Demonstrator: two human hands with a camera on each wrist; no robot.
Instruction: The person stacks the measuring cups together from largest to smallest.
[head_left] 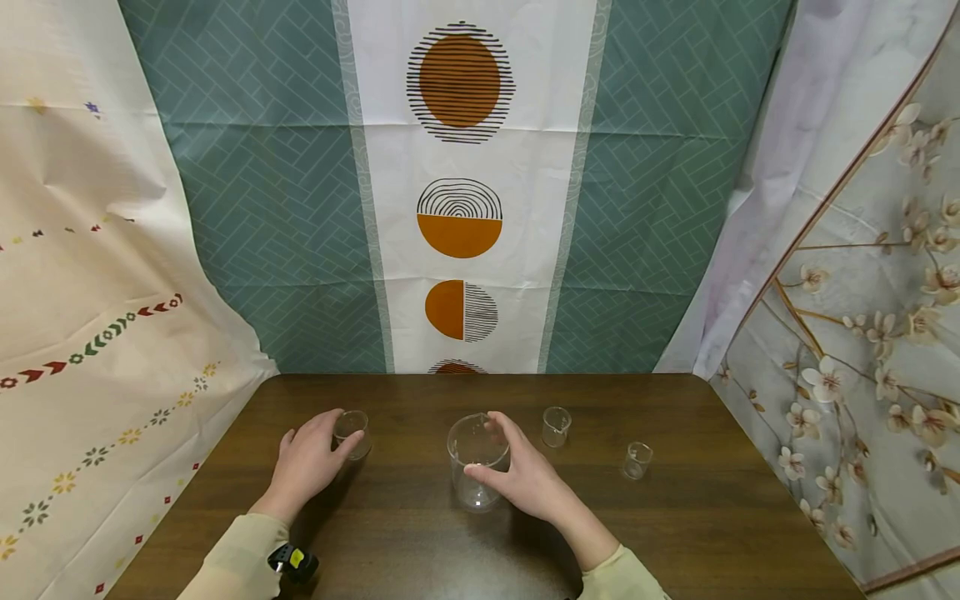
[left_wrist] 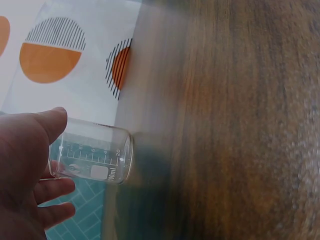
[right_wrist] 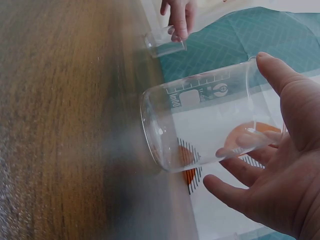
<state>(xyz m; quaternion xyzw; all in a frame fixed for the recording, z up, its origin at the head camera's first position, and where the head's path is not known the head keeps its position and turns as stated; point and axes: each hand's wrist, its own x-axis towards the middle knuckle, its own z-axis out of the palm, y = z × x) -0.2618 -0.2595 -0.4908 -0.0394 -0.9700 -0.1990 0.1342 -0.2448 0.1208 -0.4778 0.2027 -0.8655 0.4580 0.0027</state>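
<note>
Two glass beakers stand upright on the brown table, each with a hand at its rim. My left hand [head_left: 310, 458] holds a 100 ml beaker [left_wrist: 92, 150] near its top, thumb on one side and fingers on the other. A larger beaker [head_left: 477, 475] in the middle is gripped at its upper part by my right hand [head_left: 528, 475]. In the right wrist view, the thumb of that hand [right_wrist: 295, 130] lies at the rim and fingertips show through the glass. White graduation marks are printed on both beakers.
Two smaller beakers stand right of my right hand: one [head_left: 556, 427] farther back, another [head_left: 637, 460] nearer the right side. The wooden table [head_left: 405, 550] ends at a patterned curtain [head_left: 465, 167]. Cloths hang at both sides.
</note>
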